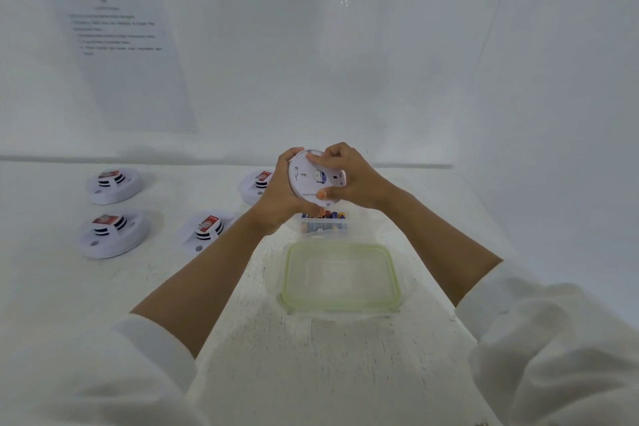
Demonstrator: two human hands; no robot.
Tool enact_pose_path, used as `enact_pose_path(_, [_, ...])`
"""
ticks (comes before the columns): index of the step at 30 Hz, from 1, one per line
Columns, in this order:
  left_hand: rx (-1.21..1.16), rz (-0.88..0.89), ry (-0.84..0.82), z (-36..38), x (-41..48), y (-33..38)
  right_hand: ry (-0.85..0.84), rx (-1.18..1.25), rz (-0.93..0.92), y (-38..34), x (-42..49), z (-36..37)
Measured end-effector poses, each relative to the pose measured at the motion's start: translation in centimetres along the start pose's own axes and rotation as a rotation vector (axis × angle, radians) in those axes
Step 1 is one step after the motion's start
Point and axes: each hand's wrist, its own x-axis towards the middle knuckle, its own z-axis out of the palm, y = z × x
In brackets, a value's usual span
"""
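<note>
A round white smoke detector [304, 180] is held up above the table, its flat back side turned toward me. My left hand [276, 197] grips its left rim from behind and below. My right hand [349, 180] curls over its right side, fingers on the top edge and thumb pressed on the back plate. Just below the hands stands a small clear container [325, 223] holding several batteries, partly hidden by my left hand.
A clear lid with a green rim [340, 278] lies on the white table near me. Several white smoke detectors rest on the left: [114, 185], [112, 233], [205, 230], and one behind my left hand [256, 185]. Printed sheets hang on the wall [128, 55].
</note>
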Motion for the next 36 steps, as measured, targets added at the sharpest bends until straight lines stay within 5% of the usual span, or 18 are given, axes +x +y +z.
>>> enact_pose_path(9, [-0.043,0.000,0.052,0.3,0.3,0.1,0.035,-0.003,-0.008,-0.3,1.0,0.2])
enact_pose_path(24, [0.277,0.093,0.228,-2.1,0.0,1.2,-0.056,0.243,0.104,-4.5,2.6,1.0])
enact_pose_path(29, [0.354,0.134,0.303,-3.7,0.6,1.3,0.057,0.254,0.154,-5.4,4.0,3.2])
enact_pose_path(36, [0.558,0.205,0.206,-8.6,1.0,1.4,0.333,0.725,0.342,-6.6,7.0,7.4])
